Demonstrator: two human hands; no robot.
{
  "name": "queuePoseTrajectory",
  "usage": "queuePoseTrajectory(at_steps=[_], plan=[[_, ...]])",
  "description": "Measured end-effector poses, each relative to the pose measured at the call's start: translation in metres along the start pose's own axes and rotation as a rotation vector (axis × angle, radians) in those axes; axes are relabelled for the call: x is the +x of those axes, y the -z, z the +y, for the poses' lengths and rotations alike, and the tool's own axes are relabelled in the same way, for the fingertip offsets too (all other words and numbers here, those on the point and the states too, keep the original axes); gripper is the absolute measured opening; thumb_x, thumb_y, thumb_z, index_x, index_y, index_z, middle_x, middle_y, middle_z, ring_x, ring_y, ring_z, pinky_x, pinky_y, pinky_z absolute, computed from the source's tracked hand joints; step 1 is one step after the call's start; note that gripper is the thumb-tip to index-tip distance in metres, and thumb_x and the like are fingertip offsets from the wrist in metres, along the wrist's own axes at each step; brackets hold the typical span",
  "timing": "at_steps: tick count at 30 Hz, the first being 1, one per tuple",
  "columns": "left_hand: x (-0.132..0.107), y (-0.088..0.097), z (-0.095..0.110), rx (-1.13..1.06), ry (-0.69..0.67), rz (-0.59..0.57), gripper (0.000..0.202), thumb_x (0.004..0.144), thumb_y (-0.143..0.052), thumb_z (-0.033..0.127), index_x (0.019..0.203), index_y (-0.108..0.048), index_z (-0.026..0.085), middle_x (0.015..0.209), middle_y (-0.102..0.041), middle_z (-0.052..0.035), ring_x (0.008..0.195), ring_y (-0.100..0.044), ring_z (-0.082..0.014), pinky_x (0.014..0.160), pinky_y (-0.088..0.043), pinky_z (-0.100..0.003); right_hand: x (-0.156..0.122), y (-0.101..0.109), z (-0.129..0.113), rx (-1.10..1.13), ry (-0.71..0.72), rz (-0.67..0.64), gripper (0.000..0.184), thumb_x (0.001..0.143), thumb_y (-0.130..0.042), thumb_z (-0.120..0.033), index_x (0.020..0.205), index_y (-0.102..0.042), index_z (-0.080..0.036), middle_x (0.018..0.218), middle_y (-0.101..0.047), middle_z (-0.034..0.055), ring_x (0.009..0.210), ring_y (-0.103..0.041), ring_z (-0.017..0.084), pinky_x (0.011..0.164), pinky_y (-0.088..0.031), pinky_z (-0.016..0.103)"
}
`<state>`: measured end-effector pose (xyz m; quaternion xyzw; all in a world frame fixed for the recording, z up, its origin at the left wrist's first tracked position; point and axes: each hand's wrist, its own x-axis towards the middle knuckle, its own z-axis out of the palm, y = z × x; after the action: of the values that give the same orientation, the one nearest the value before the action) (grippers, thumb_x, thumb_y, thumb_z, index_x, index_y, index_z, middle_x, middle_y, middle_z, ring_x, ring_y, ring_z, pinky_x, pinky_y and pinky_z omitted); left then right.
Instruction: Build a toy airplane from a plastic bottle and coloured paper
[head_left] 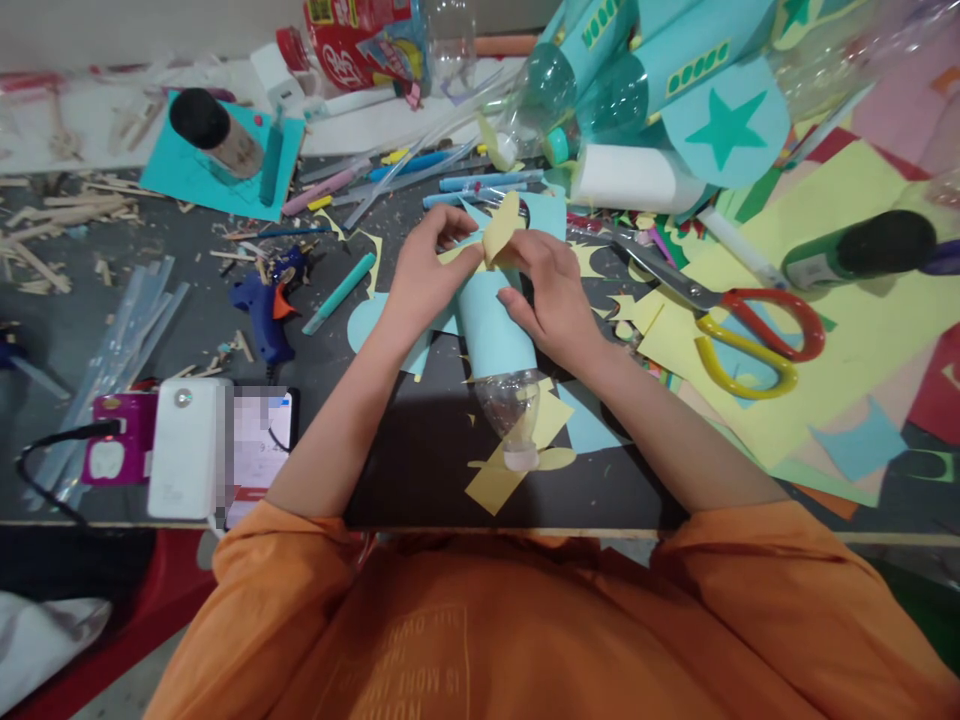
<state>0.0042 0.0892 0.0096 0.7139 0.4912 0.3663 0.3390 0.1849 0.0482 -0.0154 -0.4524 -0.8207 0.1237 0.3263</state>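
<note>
A clear plastic bottle (499, 330) wrapped in light blue paper lies on the dark table, its white cap (521, 458) toward me. At its far end are yellow paper pieces, one a leaf-shaped piece (501, 225) sticking up. My left hand (427, 260) pinches a yellow paper piece at that end between thumb and fingers. My right hand (546, 285) closes on the bottle's right side, thumb along the blue wrap and fingertips against the yellow paper's base. The fingers hide part of the join. Yellow paper strips (499, 485) lie under the cap end.
Scissors (739, 320) with red and yellow handles lie right, on yellow sheets (825, 210). To the left are a blue glue gun (268, 312), glue sticks (112, 370), a white power bank (187, 450) and a phone (262, 440). Paper-covered bottles (675, 70) lie behind.
</note>
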Motion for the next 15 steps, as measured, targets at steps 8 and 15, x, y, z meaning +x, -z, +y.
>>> queuePoseTrajectory(at_steps=[8, 15], plan=[[0.0003, 0.0083, 0.0033, -0.022, -0.004, -0.066, 0.015, 0.077, -0.062, 0.031, 0.089, -0.057, 0.022, 0.096, -0.064, -0.0023, 0.095, -0.059, -0.0188, 0.089, -0.048, -0.036, 0.0004, -0.0014, 0.0008, -0.015, -0.015, -0.011, 0.063, 0.091, -0.017, -0.061, 0.139, -0.032, -0.024, 0.138, -0.048, 0.0127, 0.131, -0.042, 0.028, 0.108, -0.033, 0.056], [0.003, 0.0073, 0.001, -0.042, 0.018, -0.073, 0.023, 0.075, -0.067, 0.042, 0.084, -0.057, 0.024, 0.09, -0.065, -0.0018, 0.091, -0.06, -0.0191, 0.081, -0.05, -0.036, 0.001, 0.0003, -0.0038, -0.055, -0.004, -0.006, 0.055, 0.093, -0.02, -0.054, 0.137, -0.036, -0.025, 0.136, -0.05, 0.0116, 0.13, -0.044, 0.027, 0.106, -0.037, 0.053]])
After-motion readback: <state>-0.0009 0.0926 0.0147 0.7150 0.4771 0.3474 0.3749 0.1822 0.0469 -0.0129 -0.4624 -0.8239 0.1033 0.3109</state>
